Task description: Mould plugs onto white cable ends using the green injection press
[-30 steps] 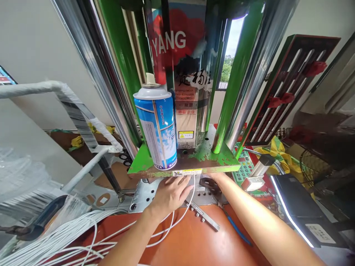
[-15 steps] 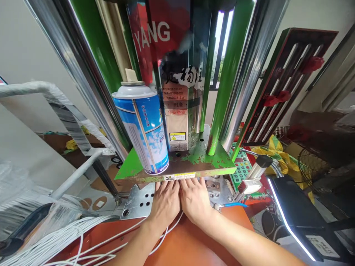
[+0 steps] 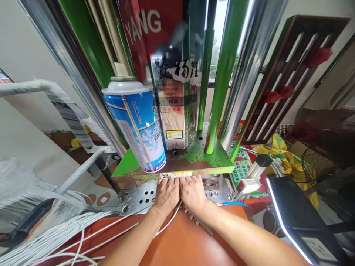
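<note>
Both hands side by side, fingertips tucked under the green press plate, a white cable beneath them.

On the left a bundle of white cables fans across the orange table; one white cable runs from it up and rightward, its long axis slanting toward the press, and passes under the left hand, the nearer of the two. That hand lies flat, its fingers together, tips hidden below the green plate, where a blue spray can stands. The right hand touches it, fingers likewise close and hidden at the tips; whether either pinches the cable I cannot tell.
</note>
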`<control>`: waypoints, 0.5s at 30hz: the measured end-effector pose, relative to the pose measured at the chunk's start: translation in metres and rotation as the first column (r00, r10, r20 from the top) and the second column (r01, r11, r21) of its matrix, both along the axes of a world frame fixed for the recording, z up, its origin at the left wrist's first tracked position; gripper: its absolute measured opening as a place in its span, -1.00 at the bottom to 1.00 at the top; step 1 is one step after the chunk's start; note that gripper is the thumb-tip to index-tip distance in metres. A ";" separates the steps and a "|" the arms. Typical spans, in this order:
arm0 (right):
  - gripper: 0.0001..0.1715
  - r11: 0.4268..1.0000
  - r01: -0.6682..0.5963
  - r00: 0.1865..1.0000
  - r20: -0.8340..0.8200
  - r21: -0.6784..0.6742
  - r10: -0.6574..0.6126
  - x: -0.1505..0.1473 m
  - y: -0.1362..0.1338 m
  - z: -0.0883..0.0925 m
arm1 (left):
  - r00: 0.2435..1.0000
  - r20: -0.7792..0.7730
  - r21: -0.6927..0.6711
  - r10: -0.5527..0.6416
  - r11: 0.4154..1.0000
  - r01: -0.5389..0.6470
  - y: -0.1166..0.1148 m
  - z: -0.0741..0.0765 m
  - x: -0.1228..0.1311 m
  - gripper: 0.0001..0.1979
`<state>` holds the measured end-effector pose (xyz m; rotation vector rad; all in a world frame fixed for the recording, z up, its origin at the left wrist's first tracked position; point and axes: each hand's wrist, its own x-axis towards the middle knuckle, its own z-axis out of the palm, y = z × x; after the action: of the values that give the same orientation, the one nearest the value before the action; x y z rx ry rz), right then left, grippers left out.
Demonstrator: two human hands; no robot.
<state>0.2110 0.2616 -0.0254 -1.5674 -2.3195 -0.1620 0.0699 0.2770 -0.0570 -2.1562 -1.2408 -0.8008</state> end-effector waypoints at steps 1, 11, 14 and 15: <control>-0.58 1.000 -0.006 1.000 -0.025 0.013 0.007 -0.001 -0.001 0.001 | 1.000 0.002 -0.010 -0.003 1.000 0.003 0.000 0.002 0.001 -0.68; -0.33 0.990 -0.076 0.962 -0.252 0.122 0.105 0.059 -0.054 0.034 | 0.886 0.429 -0.340 -0.175 0.878 0.337 -0.055 0.038 -0.037 -0.33; -0.19 0.990 -0.022 0.988 -0.148 0.142 0.043 0.107 -0.129 0.007 | 0.773 0.633 -0.480 0.035 0.801 0.357 -0.088 0.017 -0.066 -0.36; -0.13 0.988 0.001 0.997 -0.082 0.154 0.012 0.122 -0.157 -0.008 | 0.755 0.648 -0.521 0.100 0.781 0.344 -0.093 0.008 -0.072 -0.38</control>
<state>0.3326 0.1042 -0.0335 -1.4643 -2.1917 -0.2630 -0.0023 0.1836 -0.0486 -2.5985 -1.9362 -1.4644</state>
